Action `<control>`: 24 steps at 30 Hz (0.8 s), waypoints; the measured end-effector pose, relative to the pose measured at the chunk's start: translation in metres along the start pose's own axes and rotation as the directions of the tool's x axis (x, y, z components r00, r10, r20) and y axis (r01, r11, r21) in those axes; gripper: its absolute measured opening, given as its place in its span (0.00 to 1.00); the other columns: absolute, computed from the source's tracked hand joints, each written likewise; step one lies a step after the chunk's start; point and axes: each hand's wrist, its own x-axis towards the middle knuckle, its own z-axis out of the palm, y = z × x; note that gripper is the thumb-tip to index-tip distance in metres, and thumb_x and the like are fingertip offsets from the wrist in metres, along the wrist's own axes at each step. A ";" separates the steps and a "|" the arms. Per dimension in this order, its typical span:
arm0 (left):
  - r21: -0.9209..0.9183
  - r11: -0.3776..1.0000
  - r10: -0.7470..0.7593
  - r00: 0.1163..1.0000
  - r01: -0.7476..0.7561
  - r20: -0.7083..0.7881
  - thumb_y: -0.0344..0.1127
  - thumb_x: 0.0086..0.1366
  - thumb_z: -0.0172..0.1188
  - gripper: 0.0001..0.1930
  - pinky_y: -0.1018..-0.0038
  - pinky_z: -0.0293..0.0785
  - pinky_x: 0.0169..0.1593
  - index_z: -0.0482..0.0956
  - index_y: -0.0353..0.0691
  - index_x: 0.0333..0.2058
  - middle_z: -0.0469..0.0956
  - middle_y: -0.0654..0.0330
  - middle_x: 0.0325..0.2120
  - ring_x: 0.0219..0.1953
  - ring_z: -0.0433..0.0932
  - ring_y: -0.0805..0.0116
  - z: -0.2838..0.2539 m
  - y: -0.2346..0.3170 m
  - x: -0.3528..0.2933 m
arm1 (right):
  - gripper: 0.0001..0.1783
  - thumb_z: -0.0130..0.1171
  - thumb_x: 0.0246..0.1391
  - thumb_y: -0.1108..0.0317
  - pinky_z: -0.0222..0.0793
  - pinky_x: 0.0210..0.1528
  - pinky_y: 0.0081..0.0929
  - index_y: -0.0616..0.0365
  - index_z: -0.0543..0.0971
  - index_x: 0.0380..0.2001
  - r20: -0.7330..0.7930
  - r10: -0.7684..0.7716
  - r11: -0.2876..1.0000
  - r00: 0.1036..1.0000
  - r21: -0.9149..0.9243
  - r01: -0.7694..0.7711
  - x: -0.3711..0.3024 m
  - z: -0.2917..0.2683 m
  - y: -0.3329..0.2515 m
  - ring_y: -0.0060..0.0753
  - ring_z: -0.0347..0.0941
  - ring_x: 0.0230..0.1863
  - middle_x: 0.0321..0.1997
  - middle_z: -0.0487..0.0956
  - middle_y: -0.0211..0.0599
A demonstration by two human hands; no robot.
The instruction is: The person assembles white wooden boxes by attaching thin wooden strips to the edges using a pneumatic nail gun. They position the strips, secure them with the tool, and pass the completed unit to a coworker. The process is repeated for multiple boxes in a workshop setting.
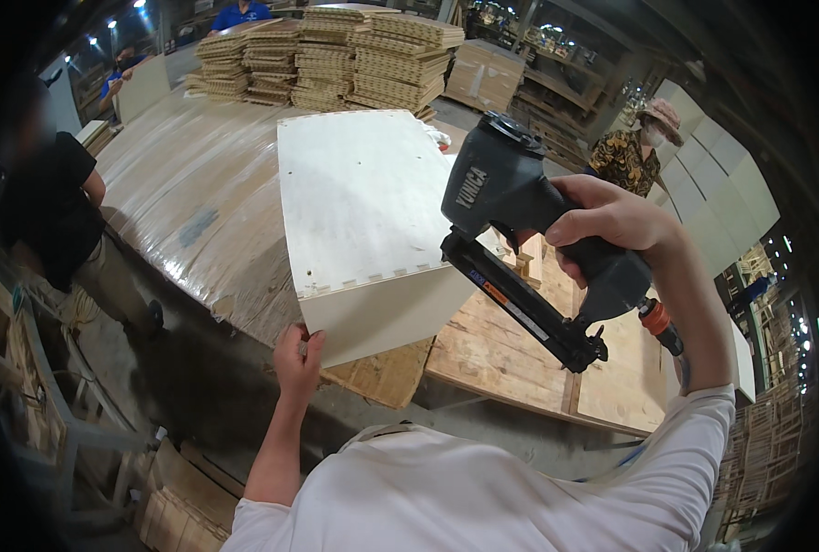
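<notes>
My right hand [603, 221] is wrapped round the grip of a black pneumatic nail gun [497, 175]. An orange hose coupling shows at the rear of its handle. The gun's nose is beside the right end of a pale wooden box [363, 202], in front of its edge; whether they touch I cannot tell. Finger joints run along the box's near top edge, and a few small dark spots mark its upper panel. At the box's lower left corner, my left hand [299, 359] grips the front panel [382, 313], its fingers partly hidden behind the edge.
The box stands on a wooden worktable [520, 359]. Beyond it lies a film-covered board surface [189, 202] with tall stacks of notched panels [336, 60]. A person in dark clothes [60, 202] stands at left; another in a patterned shirt [626, 156] is at right.
</notes>
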 end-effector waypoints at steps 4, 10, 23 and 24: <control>0.076 0.997 0.026 1.000 -0.027 0.014 0.37 0.59 0.59 0.11 0.68 0.67 0.33 0.73 0.33 0.28 0.72 0.54 0.25 0.29 0.72 0.57 -0.001 -0.002 0.000 | 0.19 0.59 0.48 0.71 0.76 0.22 0.20 0.67 0.70 0.43 0.032 0.019 1.000 0.999 -0.023 -0.018 0.007 0.002 -0.001 0.20 0.74 0.21 0.36 0.76 0.36; 0.074 0.997 0.021 1.000 -0.023 0.020 0.38 0.59 0.60 0.12 0.67 0.67 0.32 0.72 0.34 0.28 0.72 0.54 0.24 0.29 0.72 0.56 -0.002 0.004 0.001 | 0.21 0.58 0.43 0.74 0.74 0.18 0.20 0.70 0.70 0.43 -0.002 0.000 0.999 1.000 -0.046 0.000 0.011 0.009 -0.004 0.21 0.73 0.18 0.34 0.78 0.41; 0.070 0.997 -0.036 0.997 0.031 0.062 0.40 0.60 0.61 0.12 0.69 0.68 0.32 0.74 0.36 0.30 0.74 0.57 0.26 0.31 0.73 0.62 -0.007 -0.003 -0.004 | 0.22 0.58 0.44 0.74 0.74 0.19 0.19 0.68 0.70 0.46 0.126 -0.015 0.997 0.992 -0.078 0.025 0.032 0.036 -0.021 0.21 0.73 0.19 0.39 0.79 0.42; 0.054 0.997 -0.059 0.996 0.055 0.069 0.40 0.59 0.62 0.12 0.70 0.69 0.31 0.75 0.36 0.31 0.74 0.57 0.27 0.31 0.74 0.63 -0.009 -0.010 -0.008 | 0.23 0.58 0.44 0.74 0.74 0.19 0.19 0.68 0.70 0.46 0.128 -0.017 0.995 0.992 -0.091 0.029 0.032 0.035 -0.021 0.21 0.73 0.19 0.39 0.79 0.42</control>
